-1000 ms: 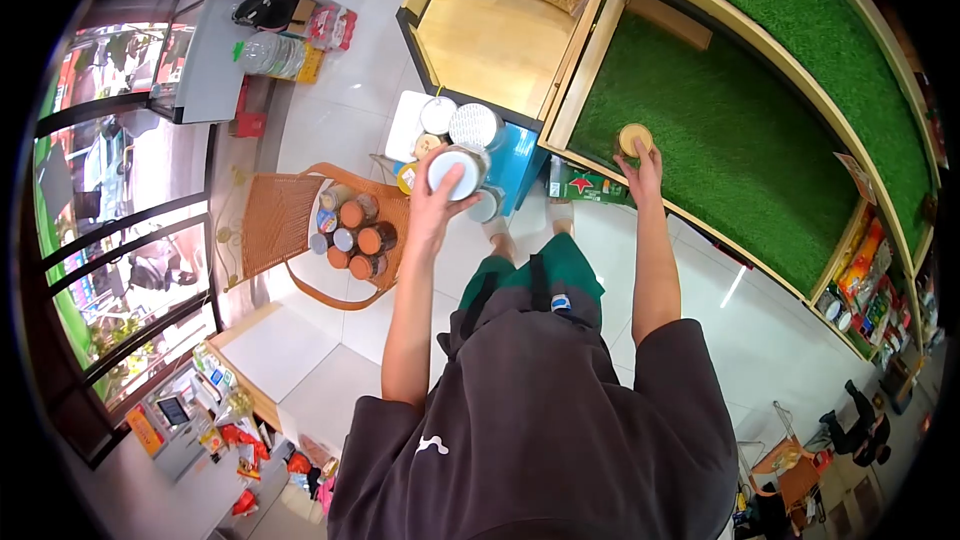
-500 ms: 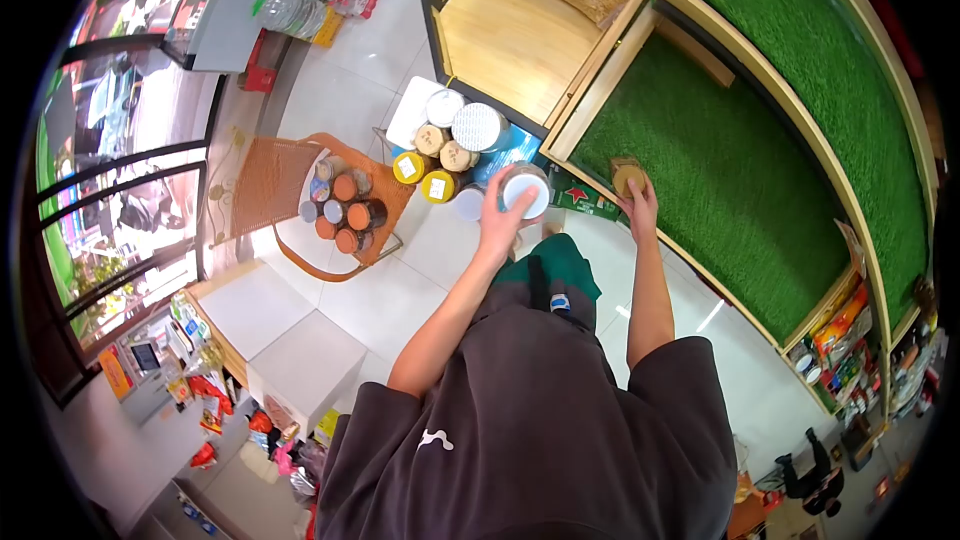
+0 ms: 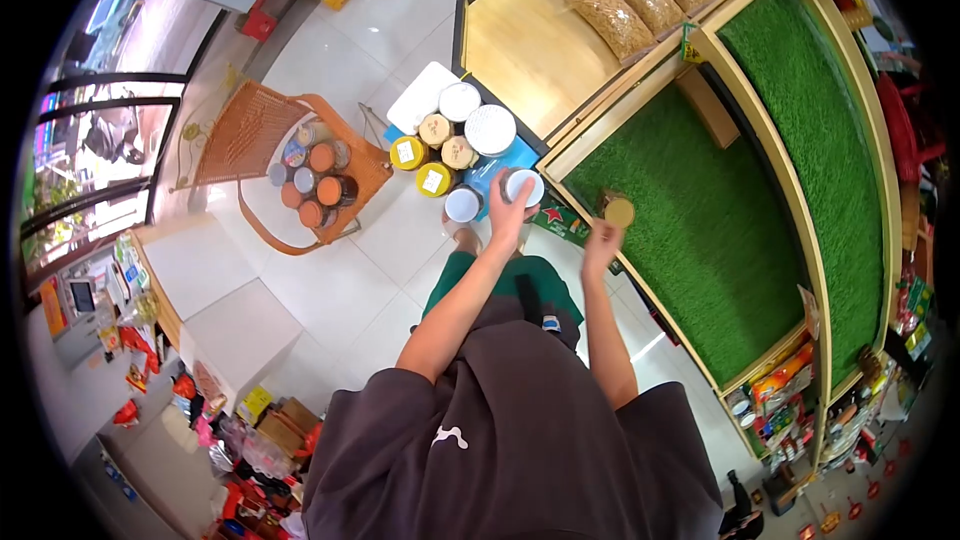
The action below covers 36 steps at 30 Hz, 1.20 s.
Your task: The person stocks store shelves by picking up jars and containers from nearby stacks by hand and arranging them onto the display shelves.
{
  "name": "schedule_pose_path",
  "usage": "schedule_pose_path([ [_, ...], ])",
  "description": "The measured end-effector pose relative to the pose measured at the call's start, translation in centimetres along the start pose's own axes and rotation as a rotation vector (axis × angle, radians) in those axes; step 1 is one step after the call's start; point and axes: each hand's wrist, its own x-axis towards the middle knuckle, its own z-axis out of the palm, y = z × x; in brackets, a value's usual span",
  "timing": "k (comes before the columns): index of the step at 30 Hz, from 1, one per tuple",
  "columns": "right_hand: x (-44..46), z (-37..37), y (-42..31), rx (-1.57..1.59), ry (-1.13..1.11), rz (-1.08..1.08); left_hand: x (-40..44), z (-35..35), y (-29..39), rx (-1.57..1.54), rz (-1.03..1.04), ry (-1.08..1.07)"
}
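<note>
My left hand [image 3: 507, 208] is wrapped round a jar with a white lid [image 3: 524, 186], held upright over the corner of a blue box. My right hand [image 3: 601, 248] is smeared by motion just below a gold-lidded jar [image 3: 619, 211], which stands on the green turf shelf [image 3: 700, 260] near its front edge. Whether the fingers touch that jar I cannot make out. Left of my left hand, another white-lidded jar [image 3: 462, 204] stands among yellow-lidded jars [image 3: 433, 179], paper-topped jars [image 3: 459, 151] and a large white-lidded tub [image 3: 490, 129].
A woven chair [image 3: 240, 135] holds several jars with orange and grey lids [image 3: 320, 186]. Bags of grain-like food [image 3: 610, 20] lie on the wooden display [image 3: 520, 40]. A raised wooden rim [image 3: 640, 285] borders the turf. Packaged goods [image 3: 785, 380] sit at the lower right.
My view has shifted and turned slightly. My right hand, earlier with fingers on the gold-lidded jar, has drawn back toward me. My left hand keeps the white-lidded jar.
</note>
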Motion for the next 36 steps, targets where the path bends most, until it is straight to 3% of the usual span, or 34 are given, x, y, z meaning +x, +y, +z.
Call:
schedule_pose_path([
  [1,-1.2,1.5,-4.1,0.062,-0.289,0.304,-0.2,-0.3,0.2,0.004,0.002,-0.015],
  [3,-3.0,4.3,-8.3,0.353,-0.651,0.552,-1.0,-1.0,0.7,0.002,0.009,-0.007],
  [4,-3.2,5.4,-8.7,0.5,-0.778,0.639,-1.4,-1.6,1.0,0.037,0.001,-0.053],
  [6,-3.6,7.5,-10.0,0.592,-0.875,0.588,-1.4,-3.3,0.8,0.077,0.007,-0.086],
  [8,-3.6,8.4,-10.6,0.57,-0.866,0.558,0.4,-5.6,-1.8,0.354,0.424,-0.116],
  [10,-3.8,9.3,-10.3,0.559,-0.878,0.51,0.0,-6.2,-0.1,0.27,0.323,-0.161],
  [12,-3.4,9.5,-10.3,0.618,-0.855,0.532,-1.6,-5.6,3.1,0.024,-0.088,-0.244],
  [15,-2.9,10.0,-10.0,0.684,-0.826,0.557,-2.5,-6.0,5.7,0.261,-0.191,-0.315],
  [18,-1.4,11.3,-8.8,0.7,-0.832,0.659,-2.5,-7.2,6.5,0.418,-0.161,-0.334],
  [20,-1.2,12.1,-9.0,0.678,-0.842,0.631,-3.1,-9.6,7.3,0.453,-0.016,-0.279],
  [24,-0.7,14.3,-6.3,0.564,-0.757,0.694,-0.6,-17.2,6.7,0.499,0.142,0.082],
  [26,-1.7,15.2,-6.4,0.563,-0.688,0.656,1.9,-20.1,8.0,0.525,0.151,0.091],
  [28,-2.1,15.6,-5.7,0.56,-0.653,0.654,5.8,-21.2,9.0,0.496,0.264,0.232],
  [29,-2.4,16.2,-4.9,0.573,-0.623,0.618,8.3,-21.3,10.1,0.49,0.274,0.184],
  [31,-2.8,16.8,-5.2,0.539,-0.552,0.612,11.4,-20.6,11.1,0.834,0.439,0.167],
  [36,-3.9,16.8,-8.6,0.269,-0.485,0.67,15.7,-19.5,10.1,0.909,0.406,0.043],
])
